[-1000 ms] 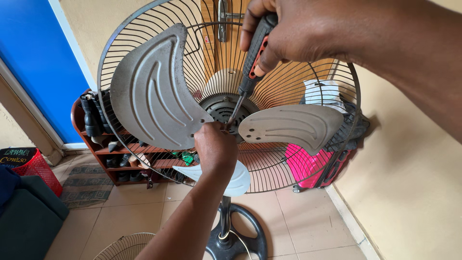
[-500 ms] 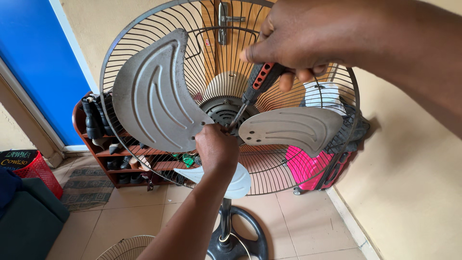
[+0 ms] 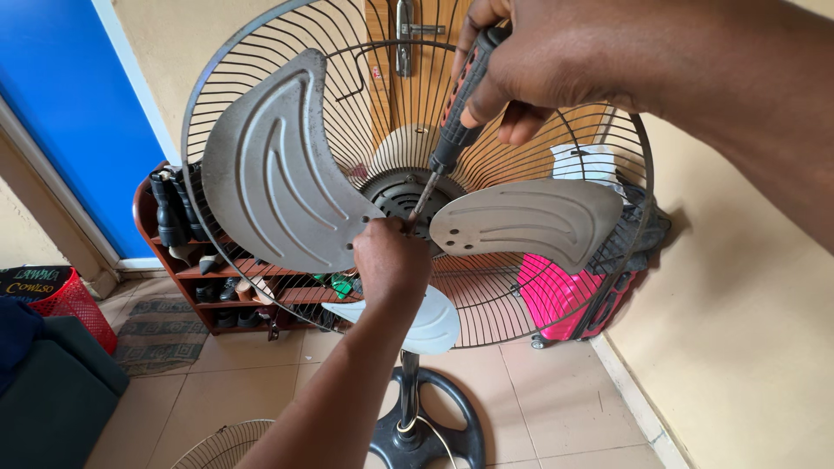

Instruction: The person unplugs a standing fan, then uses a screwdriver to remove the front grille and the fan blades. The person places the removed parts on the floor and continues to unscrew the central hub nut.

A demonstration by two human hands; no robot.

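A standing fan with a wire rear guard [image 3: 261, 52] faces me, its three grey metal blades bare: a big one at left [image 3: 269, 165], one at right [image 3: 530, 221], one low behind my arm [image 3: 434, 326]. My right hand [image 3: 539, 61] grips a black and red screwdriver [image 3: 456, 100] whose tip meets the blade hub [image 3: 408, 204]. My left hand [image 3: 391, 260] is closed over the hub just below the tip, hiding what its fingers pinch.
The fan's black round base [image 3: 426, 434] stands on beige tiles. A brown shoe rack [image 3: 217, 287] and pink suitcase [image 3: 556, 300] sit behind. A loose wire guard [image 3: 221, 443] lies at bottom left, a red basket [image 3: 61, 300] and blue door [image 3: 69, 113] at left.
My right hand has shifted its grip on the screwdriver handle, rolling it between the fingers while the tip stays at the hub. My left hand has stayed on the hub.
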